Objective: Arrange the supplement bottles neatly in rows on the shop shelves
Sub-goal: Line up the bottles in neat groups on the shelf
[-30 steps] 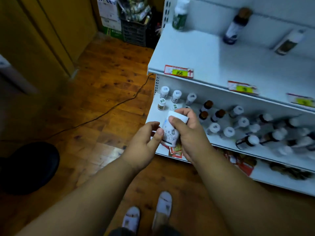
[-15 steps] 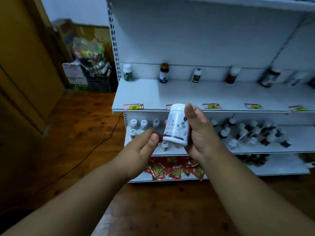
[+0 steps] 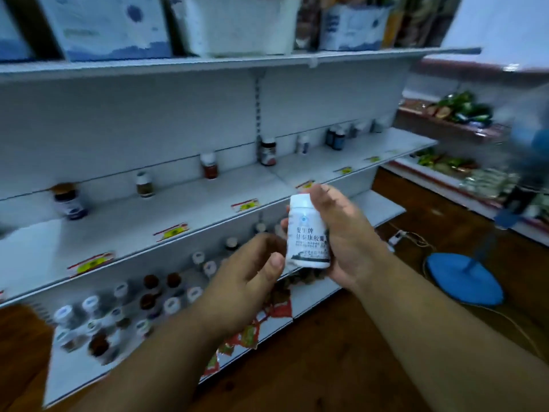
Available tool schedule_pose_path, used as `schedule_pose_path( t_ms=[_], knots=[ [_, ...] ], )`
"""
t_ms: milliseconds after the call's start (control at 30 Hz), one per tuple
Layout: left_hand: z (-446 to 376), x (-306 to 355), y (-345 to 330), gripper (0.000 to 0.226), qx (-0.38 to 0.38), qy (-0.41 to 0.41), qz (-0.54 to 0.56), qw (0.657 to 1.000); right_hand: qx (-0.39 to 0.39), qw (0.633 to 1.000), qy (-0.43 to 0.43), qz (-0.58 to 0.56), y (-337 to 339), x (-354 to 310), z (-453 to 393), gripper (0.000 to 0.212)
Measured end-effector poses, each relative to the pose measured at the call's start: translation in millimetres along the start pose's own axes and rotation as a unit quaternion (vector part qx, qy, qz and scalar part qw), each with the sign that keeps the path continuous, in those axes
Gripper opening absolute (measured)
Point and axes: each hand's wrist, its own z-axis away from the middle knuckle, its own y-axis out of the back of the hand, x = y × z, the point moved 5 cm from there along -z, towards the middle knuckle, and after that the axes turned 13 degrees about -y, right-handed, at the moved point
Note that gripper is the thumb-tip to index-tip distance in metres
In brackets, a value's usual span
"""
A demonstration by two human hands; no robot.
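Note:
My right hand [image 3: 344, 233] grips a white supplement bottle [image 3: 306, 233] with dark lettering, held upright in front of the shelves. My left hand [image 3: 249, 281] hovers just left of the bottle, fingers loosely bent, thumb near its base, holding nothing. The middle shelf [image 3: 184, 209] carries single bottles spaced along its back wall, such as a dark one [image 3: 69, 200] and a brown one [image 3: 209, 165]. On the lower shelf [image 3: 74, 370], several white-capped and brown-capped bottles [image 3: 148, 295] stand in a loose cluster.
Boxes and a white tub [image 3: 237, 22] fill the top shelf. Red packets [image 3: 243, 337] lie on the bottom shelf. A blue fan base [image 3: 463, 278] with a cord stands on the wooden floor at right. Another rack of goods [image 3: 463, 168] runs along the far right.
The view has swung up and to the right along the shelves. The bottle stays upright in my right hand, and my left hand remains beside it.

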Motion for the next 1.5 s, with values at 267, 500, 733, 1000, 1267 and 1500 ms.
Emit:
schedule_pose_path(
  t_ms=[267,500,733,1000,1267,1500],
  knots=[
    [-163.9,4.0,-135.5,0.063,-0.064,-0.028,0.073,0.995,0.157,0.980,0.101,0.065,182.9,-85.3,-17.5,0.043],
    [-315.0,-39.6,-218.4,0.071,-0.115,-0.032,0.098,0.988,0.265,0.942,0.162,0.131,301.4,-154.5,-84.8,0.032],
    [-464.6,-49.2,-285.2,0.057,-0.172,-0.101,0.009,0.980,0.341,0.913,0.159,0.159,415.2,-227.6,-129.6,0.045],
    [-598.5,-70.8,-390.3,0.085,-0.185,-0.103,-0.069,0.975,0.315,0.927,0.130,0.155,564.8,-278.9,-207.6,0.036],
    [-709.3,-113.3,-413.4,0.098,-0.126,-0.019,-0.093,0.988,0.180,0.966,0.070,0.174,644.1,-349.9,-331.7,0.033],
    [-804.8,-193.7,-394.8,0.092,-0.071,0.006,-0.165,0.984,0.118,0.971,0.050,0.200,667.5,-370.2,-474.7,0.039]
  ],
)
